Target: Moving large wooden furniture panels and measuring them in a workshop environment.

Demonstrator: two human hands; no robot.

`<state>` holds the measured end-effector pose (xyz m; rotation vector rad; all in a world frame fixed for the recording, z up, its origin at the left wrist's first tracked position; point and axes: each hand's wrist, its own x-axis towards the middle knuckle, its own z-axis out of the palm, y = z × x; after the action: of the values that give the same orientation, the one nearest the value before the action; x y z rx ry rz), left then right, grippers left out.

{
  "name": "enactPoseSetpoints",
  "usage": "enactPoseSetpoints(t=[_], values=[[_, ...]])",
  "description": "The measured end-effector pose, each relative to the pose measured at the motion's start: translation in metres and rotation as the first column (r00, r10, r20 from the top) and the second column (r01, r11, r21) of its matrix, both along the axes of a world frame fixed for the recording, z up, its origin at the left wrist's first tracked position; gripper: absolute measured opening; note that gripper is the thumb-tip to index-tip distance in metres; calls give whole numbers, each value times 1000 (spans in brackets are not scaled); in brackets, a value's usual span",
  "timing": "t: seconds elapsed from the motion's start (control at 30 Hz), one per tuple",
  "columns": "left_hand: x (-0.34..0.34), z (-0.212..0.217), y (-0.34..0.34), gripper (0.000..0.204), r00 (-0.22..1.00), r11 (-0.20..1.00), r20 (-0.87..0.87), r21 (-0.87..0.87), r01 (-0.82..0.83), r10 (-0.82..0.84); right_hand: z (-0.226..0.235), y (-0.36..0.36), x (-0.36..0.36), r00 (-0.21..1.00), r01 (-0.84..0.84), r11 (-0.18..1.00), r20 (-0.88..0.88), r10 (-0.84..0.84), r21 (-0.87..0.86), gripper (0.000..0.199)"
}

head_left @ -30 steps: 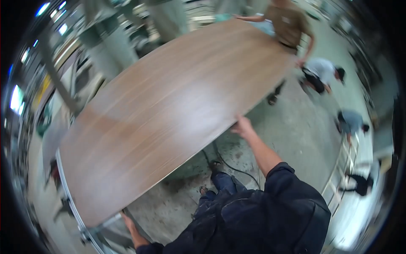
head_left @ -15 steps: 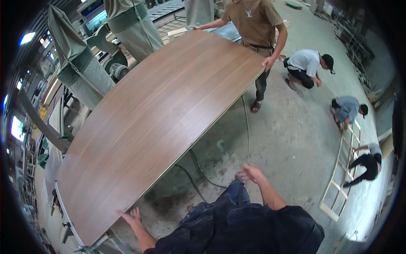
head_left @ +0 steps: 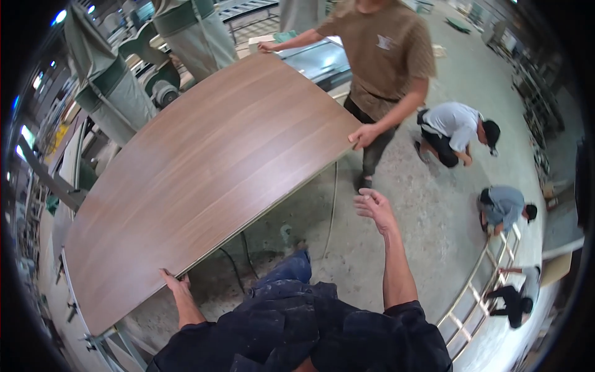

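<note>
A large brown wood-grain panel (head_left: 211, 167) lies slanted across the left and middle of the view. Its near edge is gripped by my left hand (head_left: 176, 284), thumb on the top face and fingers partly hidden at the rim. My right hand (head_left: 376, 209) is raised over the floor, fingers apart and holding nothing, to the right of the panel. Across from me a co-worker in a brown shirt (head_left: 387, 59) holds the panel's far end, one hand (head_left: 364, 135) at the right corner and the other (head_left: 268, 47) at the far corner.
A metal stand (head_left: 114, 347) is under the panel's near left end. Grey dust-collector bags (head_left: 189, 37) rise behind it. Dark hoses (head_left: 248, 253) run over the concrete floor. At right, two people (head_left: 455, 130) (head_left: 505, 208) crouch and another (head_left: 514, 297) bends by a pale wooden frame (head_left: 474, 297).
The panel's far end has shifted left and nearer, and the co-worker in brown has stepped closer. My right hand has reached forward and up; my left hand stays at the panel's edge.
</note>
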<state>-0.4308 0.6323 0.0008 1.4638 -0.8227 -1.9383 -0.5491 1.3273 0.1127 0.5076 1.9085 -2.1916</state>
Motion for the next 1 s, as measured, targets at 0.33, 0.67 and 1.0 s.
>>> enactPoseSetpoints(t=[0.33, 0.67, 1.0], values=[[-40, 0, 53, 61, 993, 995, 68, -27, -92, 94, 48, 42, -263, 927, -323, 942, -170, 334, 91, 37], [-117, 13, 183, 66, 995, 995, -73, -65, -76, 72, 26, 21, -446, 845, -529, 848, -79, 529, 22, 36], [-239, 40, 379, 70, 994, 994, 15, 23, -107, 106, -16, 32, -586, 664, -732, 680, -179, 726, 40, 33]])
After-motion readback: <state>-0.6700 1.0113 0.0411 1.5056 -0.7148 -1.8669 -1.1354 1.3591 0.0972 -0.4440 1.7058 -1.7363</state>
